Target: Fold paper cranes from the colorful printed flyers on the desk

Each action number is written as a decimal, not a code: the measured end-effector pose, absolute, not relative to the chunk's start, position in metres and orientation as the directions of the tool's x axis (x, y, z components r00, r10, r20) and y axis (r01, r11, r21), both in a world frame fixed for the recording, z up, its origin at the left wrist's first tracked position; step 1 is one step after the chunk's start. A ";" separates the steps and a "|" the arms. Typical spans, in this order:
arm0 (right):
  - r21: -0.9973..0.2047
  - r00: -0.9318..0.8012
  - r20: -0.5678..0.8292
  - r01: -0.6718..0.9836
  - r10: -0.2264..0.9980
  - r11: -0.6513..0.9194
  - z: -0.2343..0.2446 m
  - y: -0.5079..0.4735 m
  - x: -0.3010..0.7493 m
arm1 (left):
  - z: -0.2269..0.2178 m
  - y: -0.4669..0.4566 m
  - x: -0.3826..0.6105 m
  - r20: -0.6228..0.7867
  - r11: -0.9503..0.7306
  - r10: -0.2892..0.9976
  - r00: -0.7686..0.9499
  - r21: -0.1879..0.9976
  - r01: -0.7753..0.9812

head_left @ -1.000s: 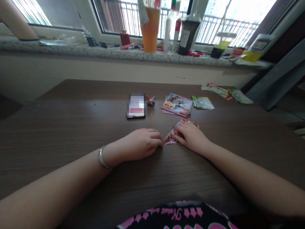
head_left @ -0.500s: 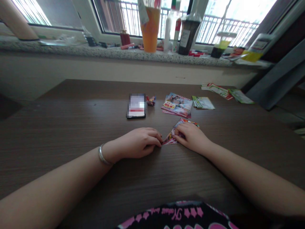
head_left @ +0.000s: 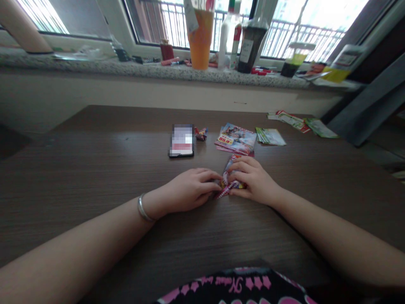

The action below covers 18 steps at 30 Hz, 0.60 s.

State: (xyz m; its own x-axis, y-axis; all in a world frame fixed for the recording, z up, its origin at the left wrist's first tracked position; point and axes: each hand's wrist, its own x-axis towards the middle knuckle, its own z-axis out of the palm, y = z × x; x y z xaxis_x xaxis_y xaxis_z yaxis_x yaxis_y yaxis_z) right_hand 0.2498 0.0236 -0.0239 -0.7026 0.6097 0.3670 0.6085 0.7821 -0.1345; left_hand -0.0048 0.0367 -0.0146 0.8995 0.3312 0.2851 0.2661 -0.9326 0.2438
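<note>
A dark wood-grain table stands below a speckled stone sill. Near the table's middle, glossy folded paper lies under the right hand, fingers slightly spread; the left hand, fingers bunched, touches its left side (whether either pinches, I can't tell). Flat leaflets lie just beyond.

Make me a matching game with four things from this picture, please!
1. Folded paper
2. Phone
3. Silver bracelet
4. Orange drink

A. Around the left wrist
B. On the windowsill
C. Under fingers of the right hand
D. Beside the small colourful bundle

Pairs: 1-C, 2-D, 3-A, 4-B
</note>
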 end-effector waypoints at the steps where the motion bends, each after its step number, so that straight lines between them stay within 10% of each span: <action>1: -0.109 -0.699 0.393 0.610 0.598 0.785 -0.024 0.024 0.250 | -0.015 0.036 -0.004 0.289 -0.941 0.315 0.904 0.219 0.258; 18: -0.026 -0.700 0.404 0.635 0.589 0.772 -0.026 0.021 0.247 | -0.018 0.024 0.005 0.311 -0.931 0.364 0.878 0.093 0.353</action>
